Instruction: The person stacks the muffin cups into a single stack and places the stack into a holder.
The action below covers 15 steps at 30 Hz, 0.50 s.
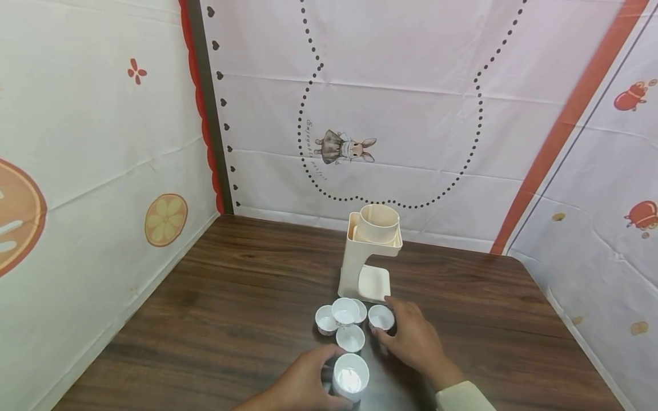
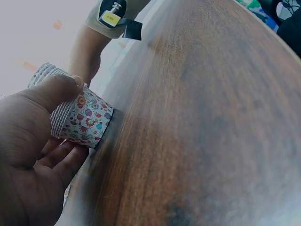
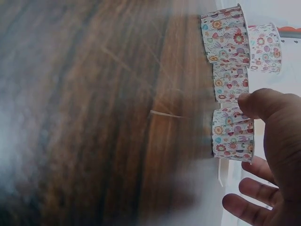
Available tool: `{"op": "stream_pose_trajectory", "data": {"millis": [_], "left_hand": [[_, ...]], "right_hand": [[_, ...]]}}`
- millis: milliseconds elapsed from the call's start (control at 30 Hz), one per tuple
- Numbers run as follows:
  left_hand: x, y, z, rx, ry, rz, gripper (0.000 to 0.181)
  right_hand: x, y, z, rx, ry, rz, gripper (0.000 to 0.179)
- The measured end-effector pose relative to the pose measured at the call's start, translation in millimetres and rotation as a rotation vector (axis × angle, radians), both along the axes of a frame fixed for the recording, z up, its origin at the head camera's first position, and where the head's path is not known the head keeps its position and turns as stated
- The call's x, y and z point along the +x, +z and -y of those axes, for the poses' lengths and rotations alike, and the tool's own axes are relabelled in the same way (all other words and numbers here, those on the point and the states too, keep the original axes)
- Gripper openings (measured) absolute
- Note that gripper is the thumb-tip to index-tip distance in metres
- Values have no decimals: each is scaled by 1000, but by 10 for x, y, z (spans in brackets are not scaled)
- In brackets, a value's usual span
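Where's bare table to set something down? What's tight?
Free: the table's left side, between the left cloth and the clustered cups; its right side, between the right hand and the right cloth.
Crowded: the middle, with cups between the stand and the stack in the left hand.

A dark brown, wood-grained table (image 1: 205, 319) carries a cream stand (image 1: 352, 268) with an open cylinder on top. In front of it, small flower-patterned paper cups (image 1: 345, 313) stand clustered close together; another cup (image 1: 381, 318) stands just to their right. Whether the nearest stack of cups (image 1: 350, 378) touches the wood is unclear.
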State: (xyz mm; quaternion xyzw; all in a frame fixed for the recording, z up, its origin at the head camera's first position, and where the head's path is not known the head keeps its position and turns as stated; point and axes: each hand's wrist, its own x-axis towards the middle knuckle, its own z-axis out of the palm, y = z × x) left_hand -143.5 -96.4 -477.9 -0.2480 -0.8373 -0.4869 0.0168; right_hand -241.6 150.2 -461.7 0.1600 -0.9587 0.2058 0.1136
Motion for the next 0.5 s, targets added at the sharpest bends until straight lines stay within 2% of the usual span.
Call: {"op": "stream_pose_trajectory", "data": {"millis": [200, 500], "left_hand": [[-5, -13, 4, 0, -1, -6, 61], [3, -18, 7, 13, -4, 6, 61]], "right_hand": [[18, 19, -17, -5, 1, -21, 77], [95, 160, -26, -14, 22, -80, 78]]}}
